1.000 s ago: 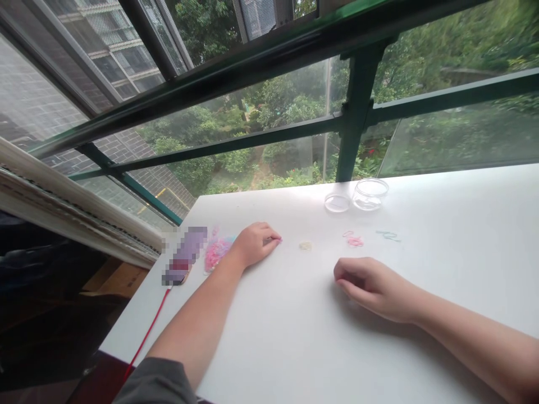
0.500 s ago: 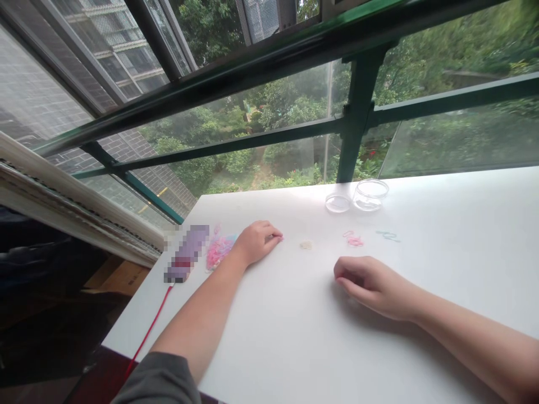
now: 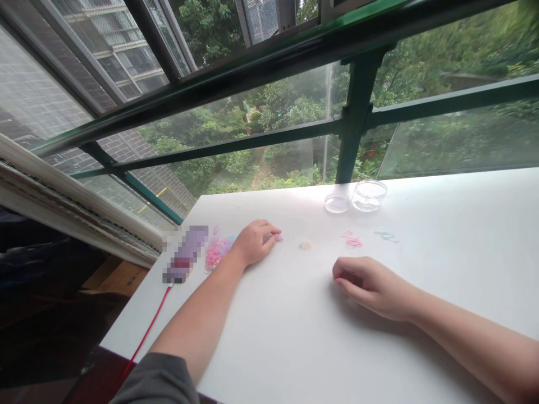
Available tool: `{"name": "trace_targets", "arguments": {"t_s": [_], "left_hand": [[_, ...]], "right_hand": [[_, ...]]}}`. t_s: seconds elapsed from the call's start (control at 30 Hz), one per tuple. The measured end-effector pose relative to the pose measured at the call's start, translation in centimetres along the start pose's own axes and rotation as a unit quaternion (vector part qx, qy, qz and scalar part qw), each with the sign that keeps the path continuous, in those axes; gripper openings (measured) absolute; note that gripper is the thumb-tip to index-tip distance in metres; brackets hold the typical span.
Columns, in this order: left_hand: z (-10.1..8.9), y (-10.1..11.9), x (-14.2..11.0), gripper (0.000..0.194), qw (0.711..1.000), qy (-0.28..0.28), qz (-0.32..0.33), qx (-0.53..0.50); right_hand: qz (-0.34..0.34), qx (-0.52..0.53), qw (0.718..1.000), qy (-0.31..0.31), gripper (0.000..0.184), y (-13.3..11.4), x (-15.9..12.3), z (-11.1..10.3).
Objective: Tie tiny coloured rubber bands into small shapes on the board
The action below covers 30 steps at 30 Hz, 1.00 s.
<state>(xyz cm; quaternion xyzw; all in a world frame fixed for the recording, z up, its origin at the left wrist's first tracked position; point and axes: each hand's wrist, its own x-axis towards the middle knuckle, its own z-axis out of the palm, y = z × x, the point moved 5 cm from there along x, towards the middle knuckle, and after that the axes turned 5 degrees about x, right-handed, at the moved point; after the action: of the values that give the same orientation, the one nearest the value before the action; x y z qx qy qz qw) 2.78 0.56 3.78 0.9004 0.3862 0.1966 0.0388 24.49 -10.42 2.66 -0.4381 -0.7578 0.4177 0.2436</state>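
Note:
My left hand (image 3: pixel 256 243) rests on the white table, its thumb and index fingertips slightly parted. A small lilac rubber-band cluster (image 3: pixel 279 238) lies on the table right at those fingertips. Behind that wrist is a pile of pink, purple and blue rubber bands (image 3: pixel 217 252), partly covered by the hand. My right hand (image 3: pixel 370 285) lies on its side with fingers loosely curled in; nothing shows in it. Beyond it are pink rubber bands (image 3: pixel 353 242) and pale green ones (image 3: pixel 386 236). Between the hands sits a small cream bunch of bands (image 3: pixel 305 246).
A clear round container (image 3: pixel 369 197) and a clear shallow lid (image 3: pixel 336 205) stand at the table's far edge. At the left lies a phone (image 3: pixel 185 255), blurred out, with a red cable (image 3: pixel 149 325) running off the edge. A green railing (image 3: pixel 353 123) borders the table.
My left thumb and index finger have parted a little, and the lilac bands show more plainly at their tips. My right hand has stayed in place.

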Motion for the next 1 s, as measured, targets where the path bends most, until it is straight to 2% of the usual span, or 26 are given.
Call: {"name": "trace_targets", "arguments": {"t_s": [0.1,0.2,0.37,0.47,0.6,0.67,0.7,0.73,0.83,0.93,1.0], "left_hand": [[-0.2,-0.3,0.1,0.022,1.0,0.022,-0.006,-0.007],[-1.7,-1.4,-0.2,0.023,0.997,0.061,-0.054,-0.014],[-6.8,-4.9,-2.0,0.027,0.967,0.161,-0.197,-0.027],[-9.8,-6.9,-2.9,0.03,0.956,0.171,-0.237,-0.021],[-12.7,-9.9,-2.5,0.03,0.958,0.108,-0.266,0.03],[-13.6,-11.6,-2.0,0.032,0.952,0.042,-0.291,0.09],[-13.6,-12.5,-1.8,0.034,0.945,-0.014,-0.301,0.126],[-13.4,-13.4,-1.6,0.036,0.933,-0.086,-0.308,0.165],[-12.6,-14.9,-1.4,0.03,0.916,-0.176,-0.313,0.18],[-10.9,-15.0,-0.9,0.03,0.91,-0.233,-0.291,0.179],[-9.8,-14.7,-0.1,0.038,0.911,-0.249,-0.271,0.188]], "right_hand": [[0.001,-0.003,1.0,-0.004,0.011,0.0,0.0,0.0],[0.001,-0.005,1.0,-0.007,0.012,0.0,0.0,0.0],[0.005,-0.023,1.0,-0.016,0.015,0.4,-0.1,0.3],[0.005,-0.031,0.999,-0.022,0.017,0.9,-0.1,0.5],[-0.001,-0.04,0.998,-0.037,0.021,1.4,0.0,0.8],[0.0,-0.046,0.998,-0.043,0.022,1.7,0.0,0.9],[0.001,-0.048,0.998,-0.045,0.023,1.8,0.0,0.9],[0.001,-0.05,0.998,-0.045,0.023,2.0,0.0,1.0],[-0.004,-0.051,0.998,-0.04,0.023,2.2,0.0,1.0],[-0.011,-0.048,0.998,-0.033,0.021,2.2,0.1,1.0],[-0.013,-0.048,0.998,-0.028,0.02,1.9,0.2,1.0]]}}
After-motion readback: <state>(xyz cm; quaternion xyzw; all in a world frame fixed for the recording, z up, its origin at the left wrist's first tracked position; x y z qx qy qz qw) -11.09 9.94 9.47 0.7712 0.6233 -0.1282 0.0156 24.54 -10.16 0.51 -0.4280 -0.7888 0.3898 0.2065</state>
